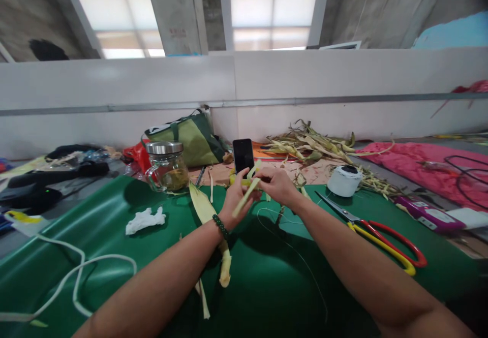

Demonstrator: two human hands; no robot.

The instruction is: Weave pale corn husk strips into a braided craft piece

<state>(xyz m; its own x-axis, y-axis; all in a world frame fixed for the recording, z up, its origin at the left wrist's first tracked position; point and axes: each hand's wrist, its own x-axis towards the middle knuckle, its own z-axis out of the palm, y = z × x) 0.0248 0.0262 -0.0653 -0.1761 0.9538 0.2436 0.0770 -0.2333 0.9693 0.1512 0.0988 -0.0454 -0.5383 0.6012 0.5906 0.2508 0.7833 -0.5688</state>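
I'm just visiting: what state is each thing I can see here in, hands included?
Left hand: curled, holding pale strip
Right hand: fingers closed on the strip
Phone: upright, screen dark
Glass jar: upright, lid on, partly filled
Scissors: lying down, blades apparently closed
White spool: upright
White tissue: crumpled
White cable: loosely bent
Green bag: slumped

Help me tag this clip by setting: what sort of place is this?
Probably a handcraft workspace: large scissors, a white spool and a heap of plant stalks lie on or beside a green work surface.
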